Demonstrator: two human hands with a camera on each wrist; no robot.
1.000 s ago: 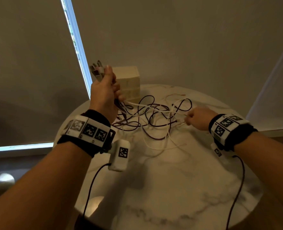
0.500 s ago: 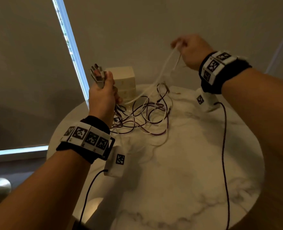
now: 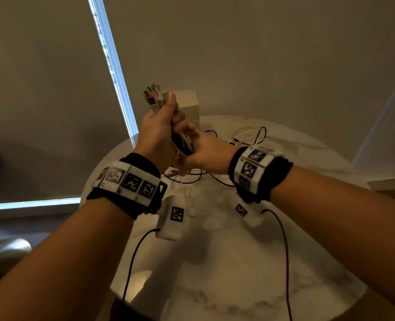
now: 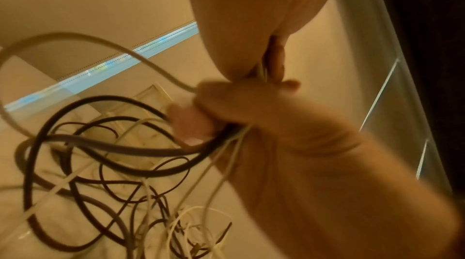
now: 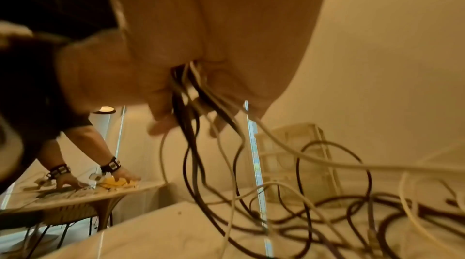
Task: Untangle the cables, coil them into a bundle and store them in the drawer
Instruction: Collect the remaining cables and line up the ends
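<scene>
Several dark and white cables (image 3: pixel 249 135) lie tangled on the round marble table (image 3: pixel 238 262). My left hand (image 3: pixel 171 117) is raised above the table's far left and grips a bunch of cables, with the plug ends (image 3: pixel 154 97) sticking up past my thumb. My right hand (image 3: pixel 189 144) is curled round the same bunch just below the left hand. In the left wrist view the right hand (image 4: pixel 251 108) is a fist on the strands, and loops of cables (image 4: pixel 113 144) hang down from it. In the right wrist view the cables (image 5: pixel 191 144) drop from my palm to the table.
A small cream drawer box (image 3: pixel 188 105) stands at the table's far edge, behind my hands. A window blind and wall lie beyond. In the right wrist view another person's hands (image 5: pixel 118 175) work at a separate table to the left.
My right hand pulled a white cable up high half a second ago. It has since come down to the left hand and taken hold of the bunch below it. The left hand has stayed raised.
</scene>
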